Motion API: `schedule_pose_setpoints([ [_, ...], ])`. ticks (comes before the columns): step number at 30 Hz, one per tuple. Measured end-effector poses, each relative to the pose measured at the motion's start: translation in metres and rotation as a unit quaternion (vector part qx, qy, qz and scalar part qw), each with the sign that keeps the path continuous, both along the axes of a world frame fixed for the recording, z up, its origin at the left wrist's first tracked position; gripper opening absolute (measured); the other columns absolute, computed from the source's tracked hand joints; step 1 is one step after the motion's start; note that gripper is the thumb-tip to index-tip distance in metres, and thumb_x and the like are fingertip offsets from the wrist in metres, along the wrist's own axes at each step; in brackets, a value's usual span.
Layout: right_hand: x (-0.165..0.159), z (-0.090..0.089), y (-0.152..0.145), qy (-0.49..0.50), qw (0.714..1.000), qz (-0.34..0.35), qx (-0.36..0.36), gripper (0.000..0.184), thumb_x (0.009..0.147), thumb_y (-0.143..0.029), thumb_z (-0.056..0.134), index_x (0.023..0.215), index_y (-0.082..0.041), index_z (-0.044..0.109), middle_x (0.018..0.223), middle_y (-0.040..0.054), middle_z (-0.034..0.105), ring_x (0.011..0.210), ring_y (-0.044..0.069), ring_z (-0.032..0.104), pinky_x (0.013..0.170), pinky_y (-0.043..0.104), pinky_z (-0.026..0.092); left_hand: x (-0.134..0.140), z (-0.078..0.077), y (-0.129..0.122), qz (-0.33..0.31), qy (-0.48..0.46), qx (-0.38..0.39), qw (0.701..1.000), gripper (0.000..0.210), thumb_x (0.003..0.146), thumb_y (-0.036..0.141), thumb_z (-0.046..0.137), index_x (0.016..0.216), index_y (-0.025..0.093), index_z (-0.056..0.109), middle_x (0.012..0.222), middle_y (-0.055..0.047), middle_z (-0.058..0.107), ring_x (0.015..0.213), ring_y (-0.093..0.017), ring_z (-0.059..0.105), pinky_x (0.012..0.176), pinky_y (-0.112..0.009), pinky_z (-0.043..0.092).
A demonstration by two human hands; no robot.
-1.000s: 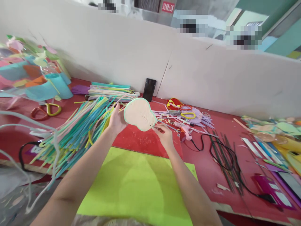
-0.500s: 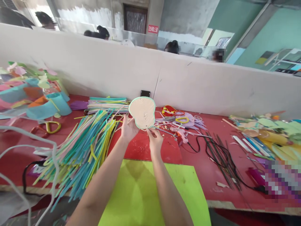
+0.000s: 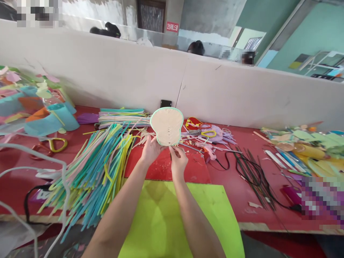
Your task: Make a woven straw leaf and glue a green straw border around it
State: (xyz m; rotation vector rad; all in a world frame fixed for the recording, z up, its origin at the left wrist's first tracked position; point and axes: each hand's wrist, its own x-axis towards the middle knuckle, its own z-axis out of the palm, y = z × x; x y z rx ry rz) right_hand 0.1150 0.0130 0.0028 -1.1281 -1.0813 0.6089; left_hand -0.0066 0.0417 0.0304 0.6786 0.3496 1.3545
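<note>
A flat cream piece (image 3: 167,125) with a pale mint-green edging is held up above the table. It is wide and rounded at the top and narrower below, with a ribbed surface and small dark marks down its middle. My left hand (image 3: 151,152) grips its lower left edge, with some fingers hidden behind it. At the bottom edge, my right hand (image 3: 178,159) pinches it between thumb and fingers. Under my hands lie a red board (image 3: 150,171) with small scraps on it and a yellow-green sheet (image 3: 174,218) nearer to me.
Coloured fuzzy stems (image 3: 99,172) are heaped at left. Yellow-handled scissors (image 3: 208,134) and a pink glue gun (image 3: 209,152) lie at right. A black cord (image 3: 249,179) crosses thin dark sticks. Behind stands a white partition (image 3: 120,71), a black phone-like object (image 3: 166,103) at its foot.
The cream piece has turned from a leftward lean to nearly upright and shifted slightly right, showing a broader face. Both hands keep hold of it. The camera view has shifted a little.
</note>
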Motion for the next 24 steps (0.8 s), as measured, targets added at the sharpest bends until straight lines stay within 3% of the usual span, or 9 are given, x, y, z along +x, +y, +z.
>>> schedule_pose_setpoints([
  [19,-0.0011,-0.0014,-0.0033,-0.001,1.0,-0.015,0.002,0.027,0.081,-0.044,0.066,0.084,-0.017,0.071,0.085,0.0052,0.065,0.079,0.016,0.061,0.073,0.028,0.05,0.0038,0.0019,-0.0018,0.01,0.034,-0.017,0.999,0.057,0.088,0.064,0.047,0.112,0.016,0.066,0.113,-0.012,0.071,0.12,-0.029,0.059,0.098,-0.041,0.05],
  [24,0.0003,-0.0011,-0.0027,-0.009,1.0,-0.013,-0.009,0.029,0.081,-0.045,0.066,0.084,-0.017,0.071,0.085,0.0053,0.065,0.077,0.016,0.06,0.073,0.029,0.05,0.0052,-0.0036,0.0003,0.031,0.044,-0.017,0.998,0.044,0.085,0.053,0.06,0.108,0.016,0.067,0.108,-0.01,0.073,0.116,-0.027,0.062,0.095,-0.039,0.052],
])
